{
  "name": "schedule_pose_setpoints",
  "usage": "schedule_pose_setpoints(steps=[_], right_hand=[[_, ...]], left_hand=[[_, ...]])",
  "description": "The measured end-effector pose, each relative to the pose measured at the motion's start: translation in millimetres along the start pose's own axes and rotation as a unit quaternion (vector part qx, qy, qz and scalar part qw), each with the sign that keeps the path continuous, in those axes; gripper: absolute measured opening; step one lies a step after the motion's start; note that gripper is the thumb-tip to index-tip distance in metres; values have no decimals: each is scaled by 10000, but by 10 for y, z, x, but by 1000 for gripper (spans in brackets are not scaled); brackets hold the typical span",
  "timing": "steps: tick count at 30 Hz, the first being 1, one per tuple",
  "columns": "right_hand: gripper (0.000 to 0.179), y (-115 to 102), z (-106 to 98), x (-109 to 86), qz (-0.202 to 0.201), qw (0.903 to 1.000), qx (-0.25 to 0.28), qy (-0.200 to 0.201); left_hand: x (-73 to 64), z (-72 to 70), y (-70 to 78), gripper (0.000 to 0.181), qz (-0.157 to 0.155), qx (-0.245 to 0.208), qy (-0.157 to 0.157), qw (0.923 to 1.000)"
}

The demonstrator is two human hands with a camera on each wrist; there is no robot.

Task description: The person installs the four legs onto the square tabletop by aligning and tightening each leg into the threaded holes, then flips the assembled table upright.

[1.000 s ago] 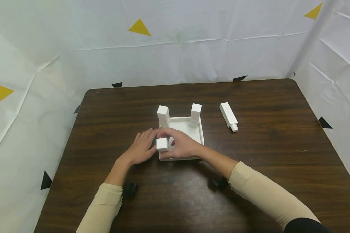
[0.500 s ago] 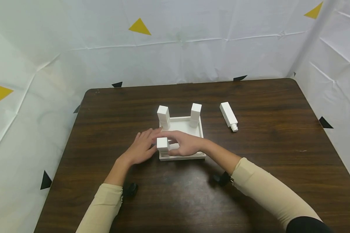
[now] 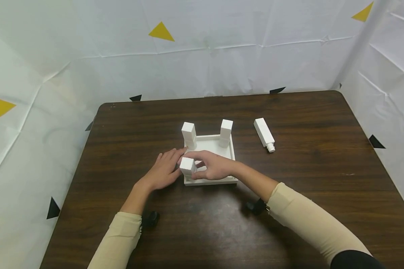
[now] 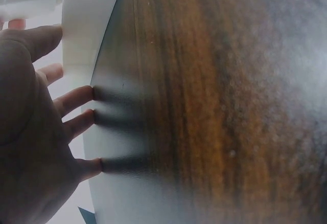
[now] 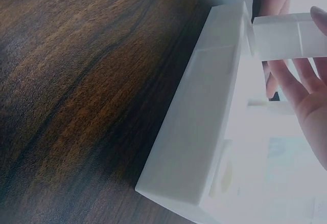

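Note:
A white square tabletop with a raised rim lies upside down on the table. At its near left corner a white table leg stands slightly tilted. My right hand holds this leg between thumb and fingers; in the right wrist view the leg appears at the tabletop's corner, its seat there unclear. My left hand lies at the tabletop's left side with fingers extended, its fingertips down at the table surface. Two more legs, far left and far right, stand at the back corners.
A loose white leg with a threaded end lies on the dark wooden table, right of the tabletop. White sheeting with yellow and black triangles surrounds the table's back and sides.
My right hand's thumb has shifted from the leg's near side to its right side. The held leg has turned and leans slightly left. My left hand has stayed put.

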State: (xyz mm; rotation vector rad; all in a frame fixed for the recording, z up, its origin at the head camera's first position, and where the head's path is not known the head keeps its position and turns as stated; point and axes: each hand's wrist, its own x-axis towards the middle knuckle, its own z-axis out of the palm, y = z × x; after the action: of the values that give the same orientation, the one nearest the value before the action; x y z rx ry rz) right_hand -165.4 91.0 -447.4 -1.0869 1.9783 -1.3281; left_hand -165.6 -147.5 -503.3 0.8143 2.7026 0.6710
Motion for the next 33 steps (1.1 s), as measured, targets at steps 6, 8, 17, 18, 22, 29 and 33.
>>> schedule_pose_setpoints(steps=[6,8,17,18,22,29,33], right_hand=[[47,-16,21,-11,235,9990,-196,315],[46,-19,34,-5,222,9987,-210,410],[43,-1,102,35,94,9960,-304,831],[43,-2,107,38,90,9955,-357,877],[42,4,129,54,107,9933,-551,1013],[43,33,174,67,239,9869,-884,1331],[41,39,202,73,272,9829,-1047,1487]], left_hand=[[3,13,-4,63,-51,-33,8,10000],[2,13,-3,64,-51,-26,22,10000],[-4,-7,9,63,-79,-3,-69,9999],[-4,-6,10,63,-89,13,-82,9999],[-6,-4,9,61,-96,73,-92,9999],[-7,0,5,59,-80,45,-69,9999],[-11,7,2,59,-135,54,-82,9999]])
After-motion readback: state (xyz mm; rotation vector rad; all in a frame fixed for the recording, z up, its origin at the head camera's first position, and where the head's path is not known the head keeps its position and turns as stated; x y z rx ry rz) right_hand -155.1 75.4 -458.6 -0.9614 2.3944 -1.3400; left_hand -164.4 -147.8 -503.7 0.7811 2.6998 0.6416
